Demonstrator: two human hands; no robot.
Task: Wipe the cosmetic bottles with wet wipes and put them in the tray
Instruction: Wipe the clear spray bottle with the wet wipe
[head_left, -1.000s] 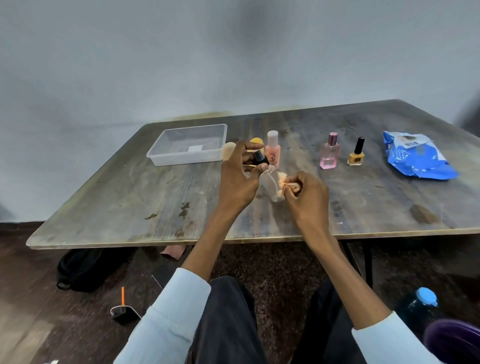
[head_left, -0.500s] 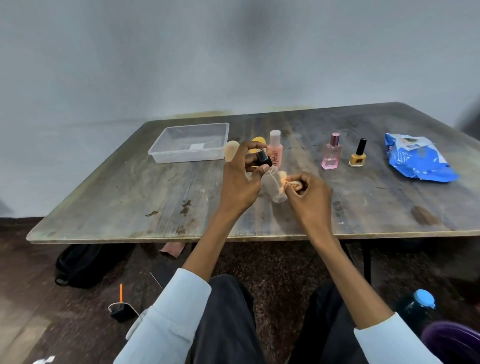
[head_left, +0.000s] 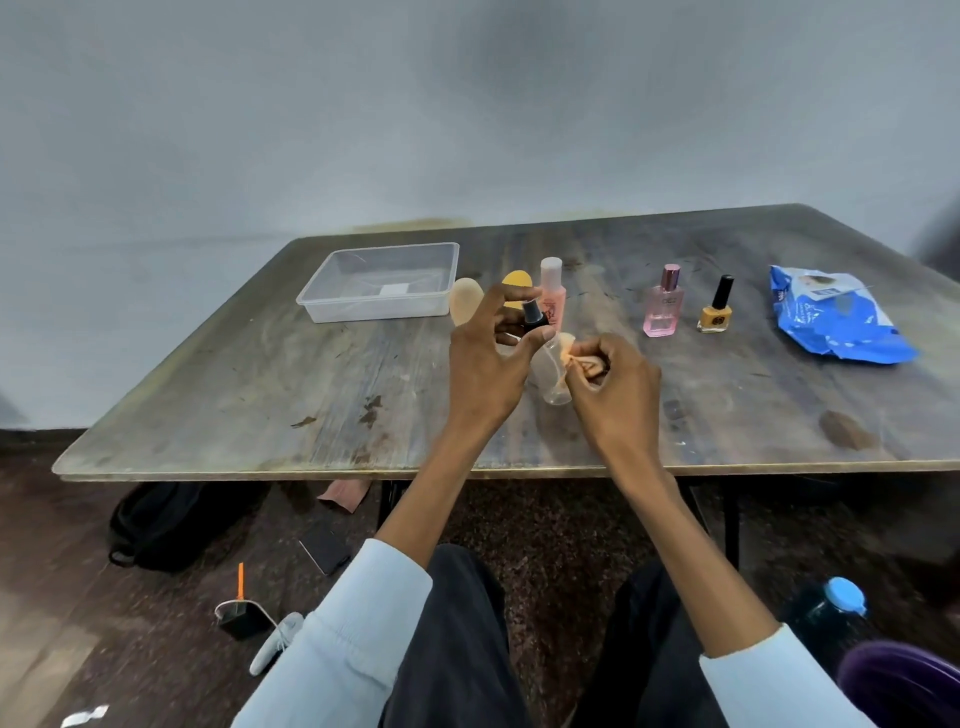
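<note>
My left hand (head_left: 483, 364) pinches a small clear bottle (head_left: 551, 374) by its black cap, tilted above the table's middle. My right hand (head_left: 613, 387) grips a crumpled, orange-stained wet wipe (head_left: 584, 362) pressed against the bottle's side. A clear plastic tray (head_left: 363, 312) stands at the back left with no bottle in it. Behind my hands stand a peach bottle with a white cap (head_left: 551, 291), a pink perfume bottle (head_left: 662, 304) and a yellow nail polish bottle (head_left: 716, 314).
A blue wet-wipe pack (head_left: 836, 322) lies at the table's right. A yellow sponge (head_left: 517, 283) and a beige sponge (head_left: 465, 304) sit beside the tray. Under the table are a black bag (head_left: 156, 525), a phone and a blue-capped bottle (head_left: 831, 608).
The clear bottle has tilted a little in my left hand while my right hand has shifted the wipe along its side. The other bottles have not moved.
</note>
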